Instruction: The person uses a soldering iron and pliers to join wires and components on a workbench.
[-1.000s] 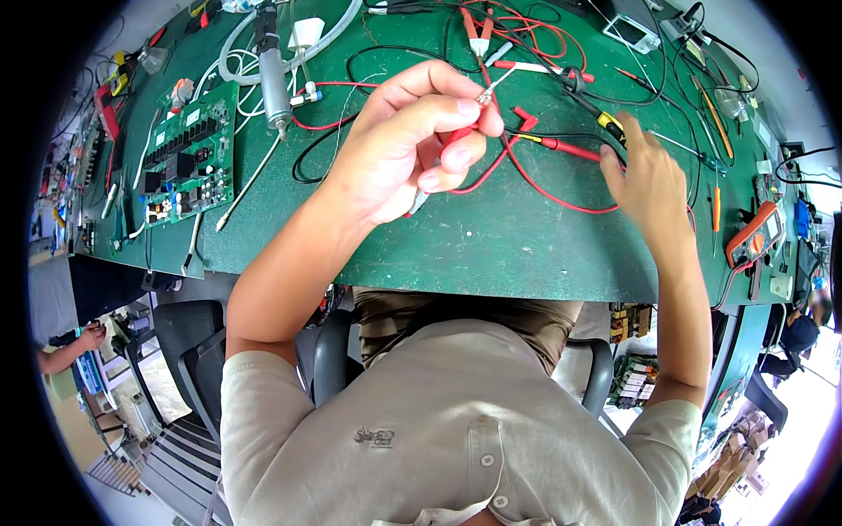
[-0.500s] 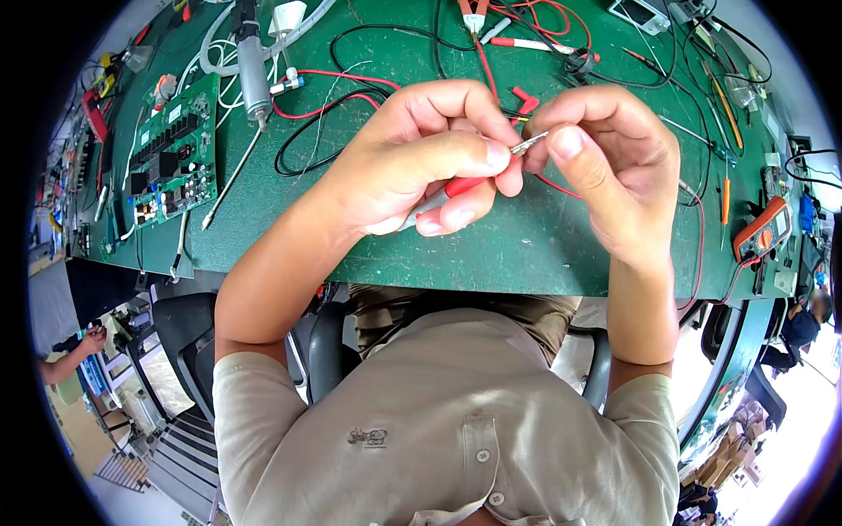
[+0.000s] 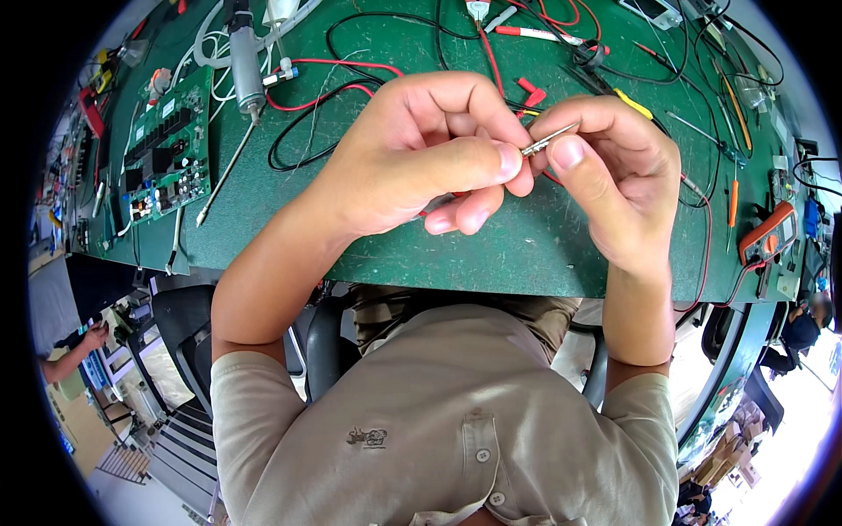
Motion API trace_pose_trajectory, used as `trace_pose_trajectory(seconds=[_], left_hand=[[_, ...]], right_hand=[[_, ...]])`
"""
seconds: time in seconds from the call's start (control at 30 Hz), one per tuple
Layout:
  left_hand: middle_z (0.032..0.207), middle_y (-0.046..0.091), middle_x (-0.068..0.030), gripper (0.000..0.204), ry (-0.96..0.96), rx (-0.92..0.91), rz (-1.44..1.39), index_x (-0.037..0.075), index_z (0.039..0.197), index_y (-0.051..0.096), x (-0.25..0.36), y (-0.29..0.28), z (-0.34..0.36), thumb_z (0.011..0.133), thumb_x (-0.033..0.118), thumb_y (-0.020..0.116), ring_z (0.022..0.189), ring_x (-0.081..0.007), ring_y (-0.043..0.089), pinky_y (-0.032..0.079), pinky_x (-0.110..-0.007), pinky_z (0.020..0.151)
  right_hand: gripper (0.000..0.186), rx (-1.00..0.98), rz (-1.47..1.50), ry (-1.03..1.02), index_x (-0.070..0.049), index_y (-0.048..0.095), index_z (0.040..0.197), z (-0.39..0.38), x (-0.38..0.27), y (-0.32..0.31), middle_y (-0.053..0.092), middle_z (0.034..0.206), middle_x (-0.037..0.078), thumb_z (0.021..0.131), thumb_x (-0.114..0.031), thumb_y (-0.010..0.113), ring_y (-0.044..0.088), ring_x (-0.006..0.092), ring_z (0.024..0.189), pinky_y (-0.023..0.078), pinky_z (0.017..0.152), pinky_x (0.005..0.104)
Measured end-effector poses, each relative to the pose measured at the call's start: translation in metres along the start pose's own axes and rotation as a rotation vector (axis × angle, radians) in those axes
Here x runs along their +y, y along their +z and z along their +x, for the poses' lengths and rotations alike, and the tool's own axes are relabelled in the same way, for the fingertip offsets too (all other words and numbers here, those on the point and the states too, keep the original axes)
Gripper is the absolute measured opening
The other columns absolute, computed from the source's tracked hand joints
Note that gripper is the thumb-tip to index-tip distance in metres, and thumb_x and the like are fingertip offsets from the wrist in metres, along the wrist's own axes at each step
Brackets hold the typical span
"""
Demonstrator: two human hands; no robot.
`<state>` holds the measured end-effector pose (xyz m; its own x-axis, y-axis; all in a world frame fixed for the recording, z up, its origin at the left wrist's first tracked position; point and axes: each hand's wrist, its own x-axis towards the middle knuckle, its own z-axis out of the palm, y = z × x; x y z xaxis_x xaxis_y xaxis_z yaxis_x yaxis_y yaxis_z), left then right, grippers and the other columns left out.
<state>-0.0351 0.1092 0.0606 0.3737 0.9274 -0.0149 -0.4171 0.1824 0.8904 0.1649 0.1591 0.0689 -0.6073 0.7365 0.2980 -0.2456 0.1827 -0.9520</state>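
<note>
My left hand [image 3: 438,162] pinches a thin, pointed metal probe tip [image 3: 537,147] between thumb and forefinger. Its other fingers are curled, and a little red shows between them; the rest of what lies in that palm is hidden. The thumb and forefinger of my right hand [image 3: 614,171] close around the tip's pointed end, on the right. Both hands are raised over the green bench [image 3: 526,254]. Just beyond them lies a red clip-like connector [image 3: 531,93].
At left lies a green circuit board [image 3: 167,153] beside a grey cylindrical tool [image 3: 246,66]. Red and black leads [image 3: 303,162] loop behind my hands. A red-capped marker [image 3: 539,33] and a yellow-handled tool [image 3: 633,103] lie farther back; an orange multimeter [image 3: 768,233] sits at right.
The metal tip shows more of its length between my fingers and points up to the right. The red and grey piece in my left hand has mostly gone from sight. The view has shifted slightly.
</note>
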Motion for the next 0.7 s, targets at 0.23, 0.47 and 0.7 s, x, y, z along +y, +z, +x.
trace_pose_trajectory(seconds=[0.23, 0.47, 0.7], left_hand=[[0.084, 0.068, -0.0167, 0.006, 0.014, 0.025, 0.027, 0.001, 0.096, 0.055, 0.0003, 0.0029, -0.0002, 0.091, 0.004, 0.057, 0.05, -0.0105, 0.057, 0.035, -0.02, 0.036], [0.083, 0.068, -0.0157, 0.005, -0.005, 0.051, 0.053, 0.001, 0.095, 0.056, 0.0008, 0.0025, -0.0001, 0.091, 0.004, 0.056, 0.052, -0.0093, 0.056, 0.035, -0.02, 0.038], [0.082, 0.068, -0.0141, 0.004, 0.022, 0.066, 0.106, 0.001, 0.091, 0.056, -0.0028, 0.0015, -0.0002, 0.091, 0.005, 0.057, 0.054, -0.0071, 0.053, 0.035, -0.019, 0.04]], right_hand=[[0.012, 0.014, -0.017, -0.006, 0.005, 0.064, 0.1, -0.0002, -0.0001, 0.0015, 0.066, 0.087, 0.007, 0.093, -0.004, 0.062, 0.064, 0.0111, 0.078, 0.052, 0.07, 0.0237], [0.01, 0.024, -0.055, 0.007, 0.005, 0.064, 0.099, 0.0001, 0.0005, 0.0033, 0.066, 0.087, 0.007, 0.093, -0.003, 0.062, 0.064, 0.0108, 0.076, 0.051, 0.069, 0.0234], [0.01, 0.002, -0.094, 0.007, 0.005, 0.064, 0.098, 0.0003, 0.0027, 0.0007, 0.066, 0.085, 0.006, 0.093, -0.003, 0.062, 0.064, 0.011, 0.077, 0.051, 0.07, 0.0238]])
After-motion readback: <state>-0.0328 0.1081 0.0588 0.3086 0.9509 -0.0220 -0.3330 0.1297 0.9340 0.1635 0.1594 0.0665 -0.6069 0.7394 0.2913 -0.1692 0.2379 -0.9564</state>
